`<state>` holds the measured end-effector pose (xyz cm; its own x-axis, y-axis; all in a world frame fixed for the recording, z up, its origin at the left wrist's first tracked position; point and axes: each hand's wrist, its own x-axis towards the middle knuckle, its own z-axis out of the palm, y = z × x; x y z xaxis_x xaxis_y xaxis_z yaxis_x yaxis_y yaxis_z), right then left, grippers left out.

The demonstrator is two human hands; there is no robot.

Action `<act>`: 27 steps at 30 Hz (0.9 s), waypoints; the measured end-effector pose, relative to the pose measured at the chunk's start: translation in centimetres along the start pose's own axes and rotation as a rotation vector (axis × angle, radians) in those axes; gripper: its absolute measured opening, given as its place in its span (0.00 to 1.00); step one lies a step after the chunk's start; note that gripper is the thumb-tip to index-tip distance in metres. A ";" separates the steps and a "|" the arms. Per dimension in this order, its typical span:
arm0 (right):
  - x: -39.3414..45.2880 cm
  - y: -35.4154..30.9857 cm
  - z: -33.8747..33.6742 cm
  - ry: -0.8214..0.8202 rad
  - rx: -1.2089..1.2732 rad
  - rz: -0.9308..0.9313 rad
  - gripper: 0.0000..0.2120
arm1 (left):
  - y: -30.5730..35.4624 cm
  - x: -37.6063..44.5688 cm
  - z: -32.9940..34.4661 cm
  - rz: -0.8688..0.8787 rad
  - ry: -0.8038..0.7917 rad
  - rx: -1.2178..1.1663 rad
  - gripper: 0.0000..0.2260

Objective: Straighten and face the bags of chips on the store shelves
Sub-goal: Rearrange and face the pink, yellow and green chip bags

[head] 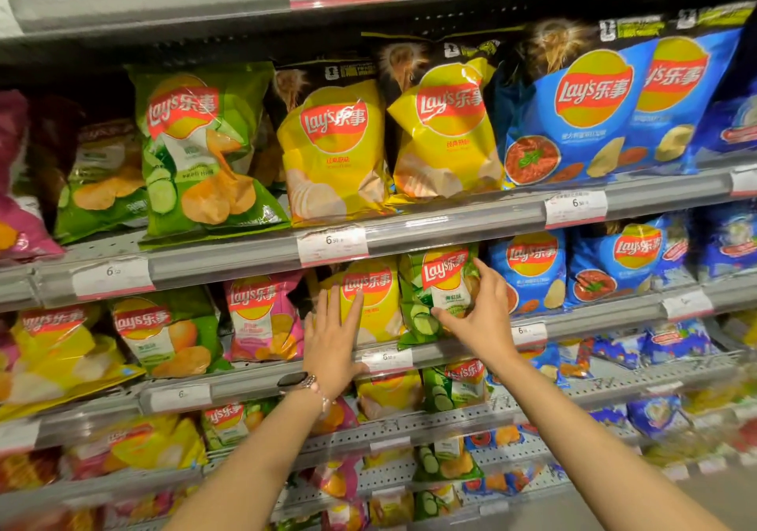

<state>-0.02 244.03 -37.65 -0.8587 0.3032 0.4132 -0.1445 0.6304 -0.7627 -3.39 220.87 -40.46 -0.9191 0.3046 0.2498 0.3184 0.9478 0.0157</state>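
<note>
On the second shelf a small yellow chip bag (379, 301) stands beside a small green cucumber chip bag (434, 284). My left hand (332, 342) lies flat with straight fingers against the yellow bag's left side. My right hand (479, 313) grips the green bag, thumb at its lower front and fingers curled round its right edge. The green bag leans slightly to the right. A watch sits on my left wrist.
The shelf above holds large green (200, 149), yellow (336, 149) and blue (590, 108) bags. A pink bag (262, 317) and a green one (168, 334) stand left of my hands, blue bags (532, 272) to the right. Grey shelf rails (450, 223) carry price tags. Lower shelves hold more bags.
</note>
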 end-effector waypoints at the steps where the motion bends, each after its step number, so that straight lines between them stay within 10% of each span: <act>1: 0.1 0.4 0.2 -0.028 0.018 0.035 0.49 | 0.1 0.4 0.3 -0.007 -0.024 0.049 0.56; 17: 1.9 4.0 0.5 -0.237 0.249 0.257 0.56 | 0.1 1.8 2.5 -0.071 -0.028 0.151 0.59; 27: 2.4 2.9 -0.1 -0.159 0.228 0.251 0.28 | 0.5 1.7 2.4 -0.075 -0.030 0.177 0.55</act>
<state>-2.41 246.70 -38.86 -0.9443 0.3023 0.1302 -0.0097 0.3698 -0.9290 -5.37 222.06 -42.31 -0.9461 0.2326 0.2256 0.2054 0.9689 -0.1378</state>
